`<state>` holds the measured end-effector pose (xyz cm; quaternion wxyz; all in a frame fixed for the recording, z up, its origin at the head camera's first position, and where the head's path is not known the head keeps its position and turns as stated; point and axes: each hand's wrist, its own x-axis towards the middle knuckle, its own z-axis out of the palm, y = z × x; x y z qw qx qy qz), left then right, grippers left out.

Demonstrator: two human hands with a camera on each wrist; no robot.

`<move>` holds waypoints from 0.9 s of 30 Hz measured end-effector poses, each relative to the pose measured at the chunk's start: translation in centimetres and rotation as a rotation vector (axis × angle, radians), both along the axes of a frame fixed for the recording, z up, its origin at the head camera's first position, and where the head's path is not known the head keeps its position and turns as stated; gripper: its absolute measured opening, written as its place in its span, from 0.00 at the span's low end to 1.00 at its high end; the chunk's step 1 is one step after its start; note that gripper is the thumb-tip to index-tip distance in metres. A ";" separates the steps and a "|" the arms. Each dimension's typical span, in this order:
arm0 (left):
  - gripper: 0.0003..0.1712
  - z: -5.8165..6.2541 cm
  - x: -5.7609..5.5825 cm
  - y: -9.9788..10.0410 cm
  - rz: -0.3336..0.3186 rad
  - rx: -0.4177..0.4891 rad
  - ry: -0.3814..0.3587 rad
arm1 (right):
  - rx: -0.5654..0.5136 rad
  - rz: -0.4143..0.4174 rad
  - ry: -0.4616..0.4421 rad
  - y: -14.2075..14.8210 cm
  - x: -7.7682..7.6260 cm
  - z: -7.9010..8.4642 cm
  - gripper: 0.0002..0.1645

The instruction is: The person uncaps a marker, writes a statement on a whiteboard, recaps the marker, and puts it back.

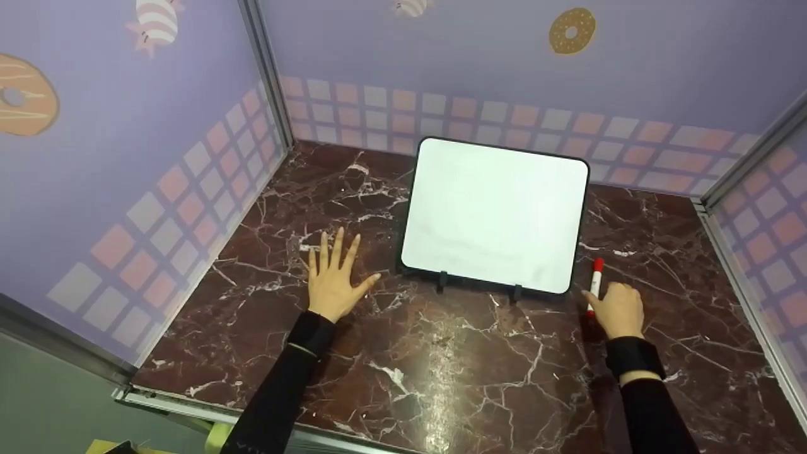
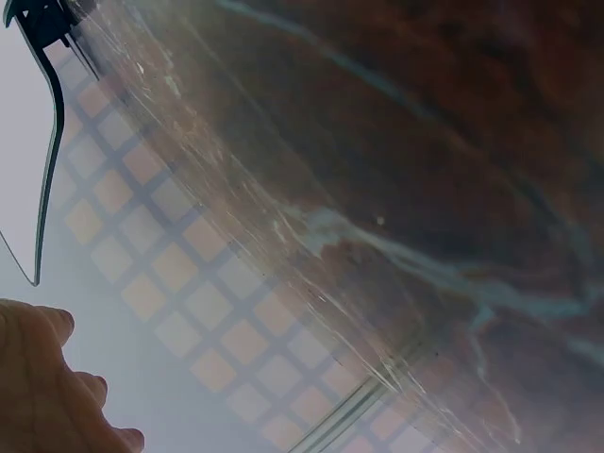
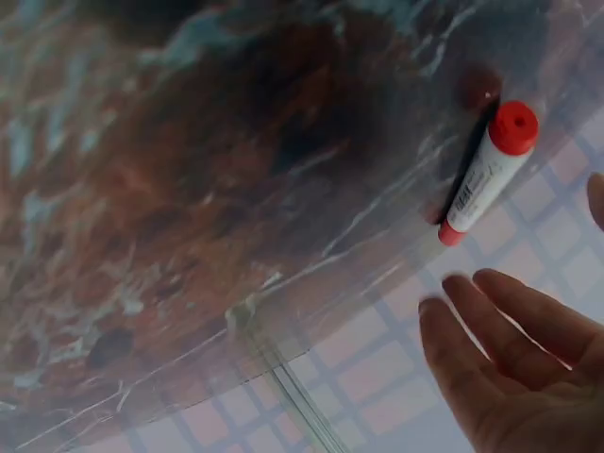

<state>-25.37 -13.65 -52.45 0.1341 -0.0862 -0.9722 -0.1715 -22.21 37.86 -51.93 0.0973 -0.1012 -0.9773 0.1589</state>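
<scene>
A white marker with a red cap and red end (image 1: 596,284) lies on the dark marbled tabletop, right of a black-framed whiteboard (image 1: 495,214). My right hand (image 1: 621,309) is just beside the marker, its fingers loosely bent. In the right wrist view, that hand (image 3: 519,377) stays apart from the marker (image 3: 483,184) and holds nothing. To the left of the whiteboard, my left hand (image 1: 334,287) is spread palm down over the tabletop, fingers straight. Only some fingers of the left hand (image 2: 42,387) show in the left wrist view, near the whiteboard's edge (image 2: 24,142).
The whiteboard leans back on two small black feet (image 1: 517,292). Purple walls with a tile pattern (image 1: 523,116) enclose the marbled tabletop (image 1: 416,353) at the back and both sides. A metal edge strip (image 1: 183,407) runs along the front.
</scene>
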 end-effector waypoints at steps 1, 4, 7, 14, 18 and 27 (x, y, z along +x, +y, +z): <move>0.51 0.0 0.0 0.0 -0.001 0.003 -0.001 | -0.002 0.004 0.001 0.0 -0.2 -0.1 0.29; 0.51 -0.1 0.1 0.0 0.003 -0.004 -0.013 | -0.030 -0.001 -0.015 0.1 -0.7 -0.6 0.23; 0.51 -0.1 0.0 0.2 0.000 -0.013 -0.005 | -0.065 -0.027 -0.031 0.2 -1.1 -1.2 0.19; 0.52 0.1 -0.1 0.4 -0.008 -0.009 -0.011 | -0.086 -0.076 -0.023 0.9 -1.2 -1.4 0.15; 0.52 0.0 -0.2 0.3 -0.015 0.004 0.020 | -0.114 -0.127 -0.011 1.6 -1.2 0.1 0.16; 0.51 0.1 -0.2 0.2 0.005 0.006 0.036 | -0.161 -0.080 0.230 0.2 -1.4 4.4 0.15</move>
